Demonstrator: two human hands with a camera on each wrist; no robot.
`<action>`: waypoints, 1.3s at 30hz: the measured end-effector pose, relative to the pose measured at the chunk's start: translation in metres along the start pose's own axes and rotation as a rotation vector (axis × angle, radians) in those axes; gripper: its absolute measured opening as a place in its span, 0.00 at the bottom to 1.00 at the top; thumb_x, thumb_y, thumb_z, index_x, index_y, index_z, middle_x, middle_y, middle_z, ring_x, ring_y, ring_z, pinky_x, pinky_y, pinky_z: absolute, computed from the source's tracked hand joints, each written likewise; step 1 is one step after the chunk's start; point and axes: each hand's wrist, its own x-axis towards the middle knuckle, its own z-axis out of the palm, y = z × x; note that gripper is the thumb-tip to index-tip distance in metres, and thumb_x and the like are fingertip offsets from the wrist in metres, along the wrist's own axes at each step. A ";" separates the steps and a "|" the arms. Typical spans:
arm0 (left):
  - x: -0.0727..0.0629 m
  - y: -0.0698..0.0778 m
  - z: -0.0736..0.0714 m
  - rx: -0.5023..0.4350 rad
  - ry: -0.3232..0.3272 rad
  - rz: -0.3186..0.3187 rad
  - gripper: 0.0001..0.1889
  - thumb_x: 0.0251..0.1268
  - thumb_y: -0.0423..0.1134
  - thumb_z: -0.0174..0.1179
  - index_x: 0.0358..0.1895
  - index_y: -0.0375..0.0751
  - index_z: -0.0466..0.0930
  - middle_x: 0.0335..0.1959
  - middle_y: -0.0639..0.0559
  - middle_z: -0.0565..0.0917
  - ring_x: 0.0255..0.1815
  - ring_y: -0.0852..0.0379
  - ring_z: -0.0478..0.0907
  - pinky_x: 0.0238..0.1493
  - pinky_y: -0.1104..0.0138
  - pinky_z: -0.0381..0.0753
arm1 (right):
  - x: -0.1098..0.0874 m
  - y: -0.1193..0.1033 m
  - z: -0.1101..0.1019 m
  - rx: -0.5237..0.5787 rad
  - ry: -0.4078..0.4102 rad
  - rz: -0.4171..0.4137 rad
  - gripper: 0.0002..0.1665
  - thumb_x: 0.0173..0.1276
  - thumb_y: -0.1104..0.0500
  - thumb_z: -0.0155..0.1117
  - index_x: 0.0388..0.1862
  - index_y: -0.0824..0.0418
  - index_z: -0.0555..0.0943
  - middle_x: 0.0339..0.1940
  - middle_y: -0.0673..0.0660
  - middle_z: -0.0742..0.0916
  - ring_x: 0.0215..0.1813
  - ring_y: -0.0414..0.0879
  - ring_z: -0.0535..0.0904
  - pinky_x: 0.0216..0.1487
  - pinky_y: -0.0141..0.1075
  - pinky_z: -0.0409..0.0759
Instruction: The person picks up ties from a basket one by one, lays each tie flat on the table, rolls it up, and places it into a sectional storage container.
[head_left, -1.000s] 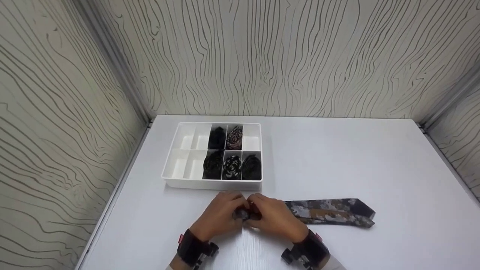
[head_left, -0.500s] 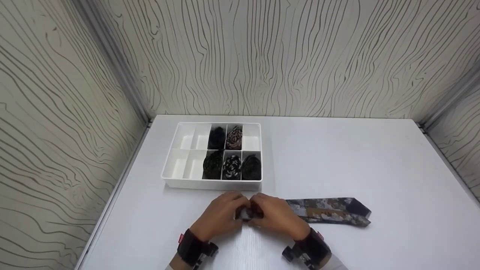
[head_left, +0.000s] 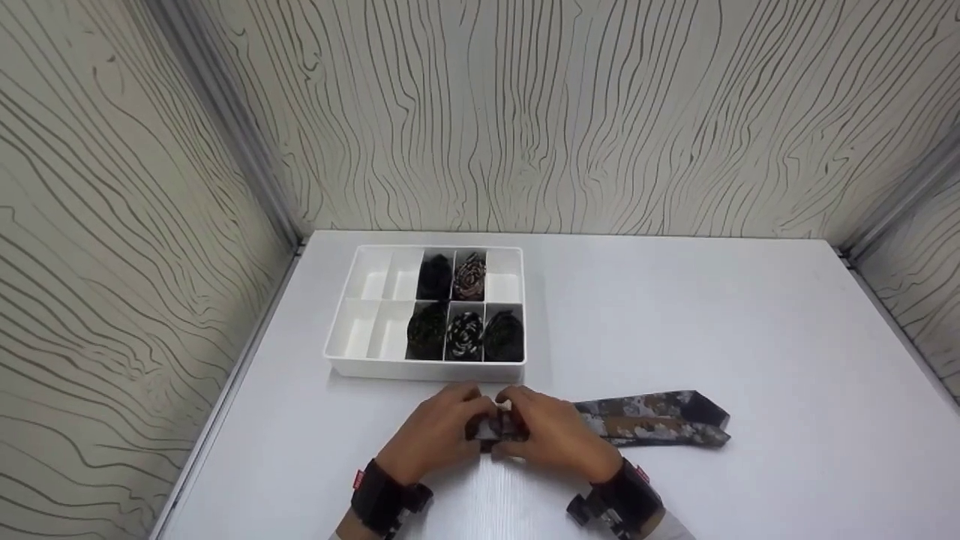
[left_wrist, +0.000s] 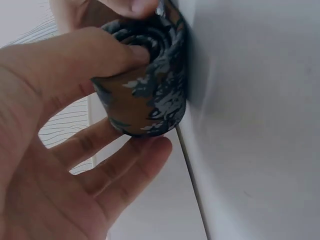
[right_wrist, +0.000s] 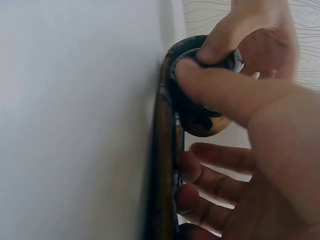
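A camouflage-patterned necktie [head_left: 649, 418] in grey, brown and dark blue lies partly flat on the white table, its pointed ends to the right. The other part is wound into a coil [left_wrist: 145, 102] between my two hands. My left hand [head_left: 433, 433] grips one side of the coil; in the left wrist view its thumb presses into the spiral end. My right hand [head_left: 556, 435] grips the other side, its thumb on the coil's edge in the right wrist view. Three fingers of it lie against the flat tail [right_wrist: 162, 165]. In the head view the hands hide most of the coil.
Just beyond the hands stands a white divided box [head_left: 427, 369]. Several rolled dark neckties fill some compartments, among them a black-and-white one [head_left: 465, 335] and a brownish one [head_left: 470, 277]. Wood-grain panels [head_left: 525, 112] enclose the table [head_left: 712, 315] at the back and sides.
The flat tail has slid a little to the left and its tips are closer to my right hand. Both hands stay in nearly the same place, fingers shifting on the coil.
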 end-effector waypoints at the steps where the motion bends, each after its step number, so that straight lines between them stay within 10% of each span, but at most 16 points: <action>1: 0.000 0.000 0.000 0.008 0.002 0.006 0.17 0.59 0.45 0.79 0.51 0.55 0.88 0.44 0.58 0.82 0.45 0.61 0.78 0.48 0.66 0.83 | 0.000 0.000 0.000 -0.006 0.004 -0.010 0.36 0.60 0.40 0.81 0.62 0.51 0.79 0.49 0.47 0.88 0.46 0.45 0.86 0.46 0.41 0.86; 25: 0.009 0.008 0.005 0.025 0.005 0.055 0.23 0.51 0.44 0.81 0.51 0.52 0.85 0.50 0.58 0.86 0.54 0.57 0.81 0.60 0.62 0.81 | -0.010 -0.002 -0.002 -0.011 0.082 -0.034 0.24 0.59 0.47 0.82 0.48 0.52 0.80 0.41 0.46 0.88 0.40 0.42 0.85 0.41 0.36 0.83; 39: 0.014 0.015 0.010 0.096 0.047 0.127 0.19 0.49 0.46 0.82 0.46 0.55 0.88 0.44 0.59 0.84 0.48 0.58 0.79 0.55 0.64 0.80 | -0.020 0.006 -0.006 0.119 -0.003 -0.006 0.27 0.63 0.45 0.80 0.52 0.50 0.76 0.41 0.46 0.85 0.40 0.38 0.81 0.39 0.34 0.80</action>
